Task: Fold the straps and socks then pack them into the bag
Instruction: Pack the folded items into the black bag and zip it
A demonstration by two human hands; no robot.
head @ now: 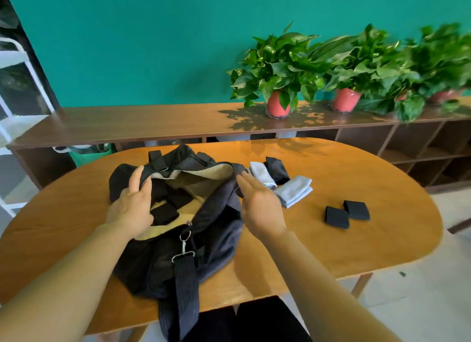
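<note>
A black duffel bag (219,237) with a tan lining lies unzipped on the wooden table (356,239). Folded black pieces (165,213) rest inside it. My left hand (132,204) hovers over the bag's left rim, fingers apart, holding nothing. My right hand (260,204) is flat and open above the bag's right edge. To the right lie a folded grey sock (262,174), a folded black piece (277,169), another folded pale blue sock (294,191), and two folded black straps (336,217) (356,210).
The bag's shoulder strap (184,290) with a metal clip hangs over the near table edge. Behind the table runs a long wooden shelf (127,125) carrying potted plants (277,71). A white rack (15,87) stands at the far left.
</note>
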